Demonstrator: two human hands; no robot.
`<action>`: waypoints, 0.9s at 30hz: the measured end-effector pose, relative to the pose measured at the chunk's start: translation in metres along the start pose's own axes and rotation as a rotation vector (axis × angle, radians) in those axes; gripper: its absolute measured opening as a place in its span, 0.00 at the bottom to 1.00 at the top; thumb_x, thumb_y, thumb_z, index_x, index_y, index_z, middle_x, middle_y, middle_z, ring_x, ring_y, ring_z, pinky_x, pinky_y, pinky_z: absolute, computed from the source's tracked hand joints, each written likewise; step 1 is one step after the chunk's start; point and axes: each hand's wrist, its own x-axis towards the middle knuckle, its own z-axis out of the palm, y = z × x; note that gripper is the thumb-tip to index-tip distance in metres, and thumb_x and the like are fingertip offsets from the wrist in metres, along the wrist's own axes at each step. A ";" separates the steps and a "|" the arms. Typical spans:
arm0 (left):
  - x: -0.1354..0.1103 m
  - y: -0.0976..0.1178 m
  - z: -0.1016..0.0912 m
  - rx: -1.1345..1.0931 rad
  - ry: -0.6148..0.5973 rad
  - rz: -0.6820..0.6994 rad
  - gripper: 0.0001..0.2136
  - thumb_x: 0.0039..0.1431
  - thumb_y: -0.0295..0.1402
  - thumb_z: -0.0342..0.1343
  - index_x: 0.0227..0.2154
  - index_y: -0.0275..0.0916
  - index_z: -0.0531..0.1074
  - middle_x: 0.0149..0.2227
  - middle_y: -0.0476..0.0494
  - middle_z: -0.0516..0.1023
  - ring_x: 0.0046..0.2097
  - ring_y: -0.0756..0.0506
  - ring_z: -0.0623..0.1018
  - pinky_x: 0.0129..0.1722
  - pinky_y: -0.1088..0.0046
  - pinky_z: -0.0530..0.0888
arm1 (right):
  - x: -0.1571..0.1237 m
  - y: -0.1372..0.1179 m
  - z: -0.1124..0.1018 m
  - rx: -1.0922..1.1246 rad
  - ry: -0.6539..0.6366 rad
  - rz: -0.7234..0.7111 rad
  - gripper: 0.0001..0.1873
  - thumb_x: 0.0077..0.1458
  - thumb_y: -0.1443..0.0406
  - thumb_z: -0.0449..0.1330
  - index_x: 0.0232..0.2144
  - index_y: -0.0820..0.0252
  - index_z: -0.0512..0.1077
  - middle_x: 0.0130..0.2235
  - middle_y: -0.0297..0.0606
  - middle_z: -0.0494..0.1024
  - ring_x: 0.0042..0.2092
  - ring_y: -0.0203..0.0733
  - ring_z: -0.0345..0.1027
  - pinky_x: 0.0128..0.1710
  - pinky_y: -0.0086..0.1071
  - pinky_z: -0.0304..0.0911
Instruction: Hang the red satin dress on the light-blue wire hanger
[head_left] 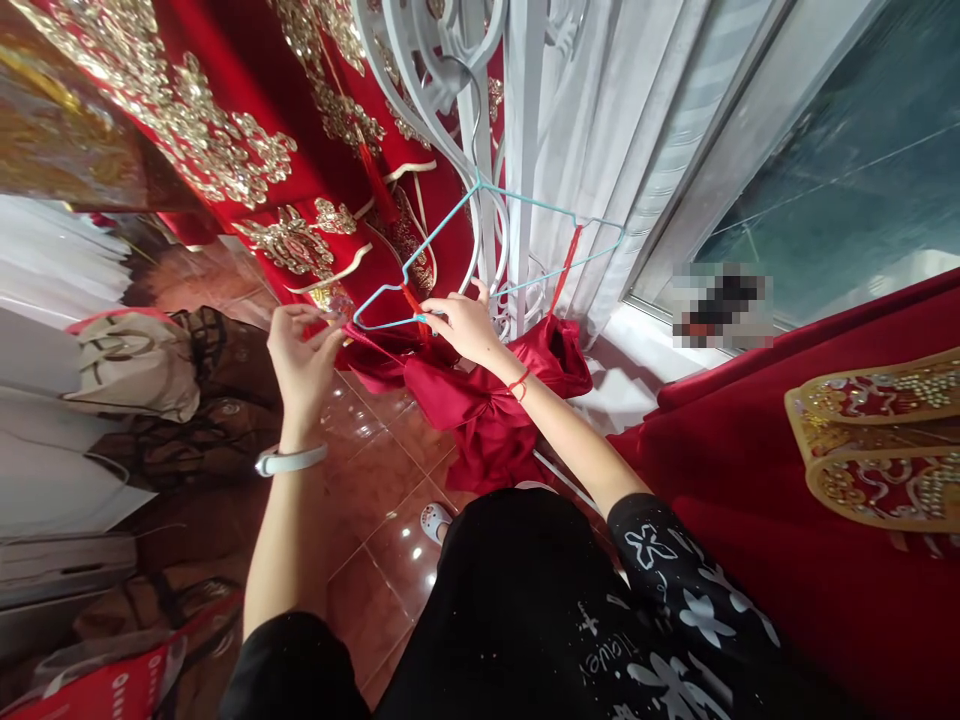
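Note:
A light blue clothes hanger point(442, 228) hangs by its metal hook from white scrollwork. From it hangs a shiny red dress point(457, 405), with a thin red strap point(568, 262) looped over the hanger's right arm. My left hand point(298, 355) is closed at the hanger's left end, its fingertips pinching a thin dark red strap of the dress. My right hand point(466, 328) pinches the hanger's lower bar, where another red strap crosses it. Whether its fingertips also hold that strap is hard to tell.
White scrolled metal rack point(523, 160) stands ahead, beside red garments with gold beading point(247, 160). White curtains point(622, 120) and a glass pane are at right. A red garment with gold trim point(720, 440) lies at right. Bags point(135, 365) stand left on the tiled floor point(375, 510).

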 end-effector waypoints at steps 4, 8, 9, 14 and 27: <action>0.013 0.025 0.009 0.074 0.030 0.148 0.17 0.51 0.17 0.62 0.41 0.37 0.67 0.41 0.47 0.73 0.44 0.52 0.77 0.40 0.81 0.78 | -0.003 -0.002 0.000 -0.007 -0.005 -0.005 0.15 0.74 0.61 0.54 0.50 0.54 0.82 0.36 0.35 0.83 0.44 0.44 0.74 0.66 0.48 0.45; 0.020 0.038 0.022 0.202 -0.003 0.171 0.15 0.51 0.14 0.57 0.40 0.36 0.71 0.41 0.46 0.76 0.39 0.52 0.76 0.38 0.79 0.77 | -0.002 -0.001 0.003 -0.020 0.017 -0.010 0.15 0.74 0.61 0.54 0.51 0.54 0.81 0.38 0.38 0.84 0.45 0.45 0.75 0.67 0.50 0.42; 0.021 0.038 0.024 0.242 -0.021 0.170 0.14 0.53 0.14 0.56 0.40 0.35 0.72 0.40 0.46 0.76 0.38 0.53 0.76 0.37 0.79 0.76 | -0.002 0.000 0.003 -0.025 0.025 -0.007 0.15 0.74 0.62 0.54 0.51 0.54 0.81 0.39 0.38 0.85 0.46 0.45 0.75 0.68 0.51 0.41; 0.020 0.025 0.019 0.406 0.022 0.095 0.09 0.61 0.17 0.54 0.40 0.34 0.74 0.38 0.48 0.77 0.32 0.54 0.74 0.31 0.79 0.68 | 0.003 -0.001 0.003 -0.035 0.021 0.033 0.15 0.74 0.62 0.55 0.51 0.55 0.82 0.38 0.38 0.85 0.46 0.46 0.75 0.67 0.48 0.44; 0.013 0.010 0.013 0.658 0.101 0.075 0.11 0.68 0.22 0.48 0.50 0.35 0.68 0.31 0.47 0.80 0.32 0.45 0.78 0.39 0.69 0.69 | 0.002 0.000 0.007 -0.039 0.056 0.013 0.16 0.74 0.61 0.55 0.50 0.54 0.82 0.39 0.37 0.86 0.47 0.45 0.75 0.69 0.51 0.40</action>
